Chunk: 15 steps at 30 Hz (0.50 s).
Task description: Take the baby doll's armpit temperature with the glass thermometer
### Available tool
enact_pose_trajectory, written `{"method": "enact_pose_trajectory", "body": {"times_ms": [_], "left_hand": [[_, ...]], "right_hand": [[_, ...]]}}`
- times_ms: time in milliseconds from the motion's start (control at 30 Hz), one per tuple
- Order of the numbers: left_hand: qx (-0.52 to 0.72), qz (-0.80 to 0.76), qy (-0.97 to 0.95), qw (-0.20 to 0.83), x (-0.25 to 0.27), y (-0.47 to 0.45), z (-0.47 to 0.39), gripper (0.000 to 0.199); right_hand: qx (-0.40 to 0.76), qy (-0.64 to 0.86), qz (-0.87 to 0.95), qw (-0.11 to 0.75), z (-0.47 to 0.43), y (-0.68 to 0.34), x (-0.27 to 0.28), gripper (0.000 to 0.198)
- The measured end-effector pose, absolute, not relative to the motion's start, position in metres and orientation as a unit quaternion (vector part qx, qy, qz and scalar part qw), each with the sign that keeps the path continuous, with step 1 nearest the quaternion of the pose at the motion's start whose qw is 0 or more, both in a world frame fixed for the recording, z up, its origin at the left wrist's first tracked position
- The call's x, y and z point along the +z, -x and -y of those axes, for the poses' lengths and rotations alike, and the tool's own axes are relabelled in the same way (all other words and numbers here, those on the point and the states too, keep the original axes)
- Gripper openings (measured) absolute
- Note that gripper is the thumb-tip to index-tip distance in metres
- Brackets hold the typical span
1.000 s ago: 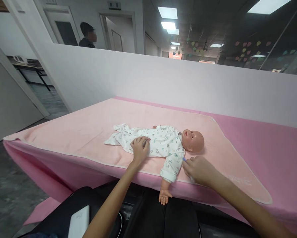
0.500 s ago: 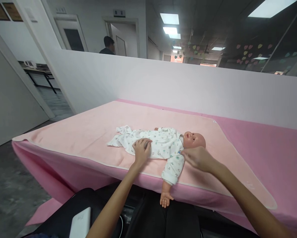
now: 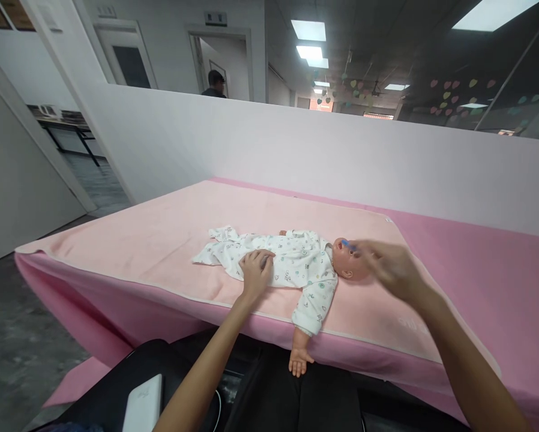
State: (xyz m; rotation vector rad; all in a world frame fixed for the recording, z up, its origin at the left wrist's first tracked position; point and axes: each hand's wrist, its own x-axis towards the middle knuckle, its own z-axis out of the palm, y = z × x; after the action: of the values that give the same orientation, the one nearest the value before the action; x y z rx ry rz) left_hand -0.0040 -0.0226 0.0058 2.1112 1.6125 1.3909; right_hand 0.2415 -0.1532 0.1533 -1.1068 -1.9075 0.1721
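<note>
A baby doll (image 3: 312, 258) lies on its back in a white printed outfit, its head toward the right. Its near arm hangs over the table's front edge. On the doll's belly rests my left hand (image 3: 257, 267), fingers curled; something small and grey shows between thumb and forefinger, too hidden to name. Over the doll's face hovers my right hand (image 3: 393, 267), blurred by motion, its fingers pinched on a slim object with a blue tip (image 3: 345, 243). That tip is close to the doll's mouth and nose; whether it touches cannot be made out.
A peach blanket (image 3: 161, 228) covers the pink table cloth (image 3: 521, 282), which hangs down in front. A low white partition (image 3: 341, 156) runs behind the table. On my lap at the left lies a white rectangular device (image 3: 143, 402). Beyond the partition, a person (image 3: 215, 84) is visible.
My right hand has moved from the doll's shoulder up to its face with the blue-tipped object. My left hand has stayed on the belly. The person behind has shifted right.
</note>
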Motion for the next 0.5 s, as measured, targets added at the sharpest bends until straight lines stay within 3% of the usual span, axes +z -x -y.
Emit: {"method": "enact_pose_trajectory", "body": {"times_ms": [67,133,233,367,500], "left_hand": [[0.462,-0.538,-0.701,0.074,0.007,0.004,0.023,0.019],[0.461,-0.540,-0.700,0.076,0.007,0.003,0.023,0.019],[0.461,-0.537,-0.703,0.075,0.006,0.004,0.022,0.019],[0.463,-0.532,-0.705,0.070,0.004,0.005,0.020,0.018],[0.460,-0.532,-0.707,0.070,0.004,0.005,0.021,0.019]], "right_hand": [[0.102,0.426,0.717,0.543,0.161,-0.255,0.167,0.034],[0.122,0.407,0.702,0.571,0.165,-0.251,0.164,0.043],[0.120,0.423,0.740,0.509,0.163,-0.223,0.136,0.045],[0.118,0.432,0.772,0.451,0.156,-0.222,0.127,0.022],[0.146,0.417,0.680,0.585,0.156,-0.254,0.155,0.036]]}}
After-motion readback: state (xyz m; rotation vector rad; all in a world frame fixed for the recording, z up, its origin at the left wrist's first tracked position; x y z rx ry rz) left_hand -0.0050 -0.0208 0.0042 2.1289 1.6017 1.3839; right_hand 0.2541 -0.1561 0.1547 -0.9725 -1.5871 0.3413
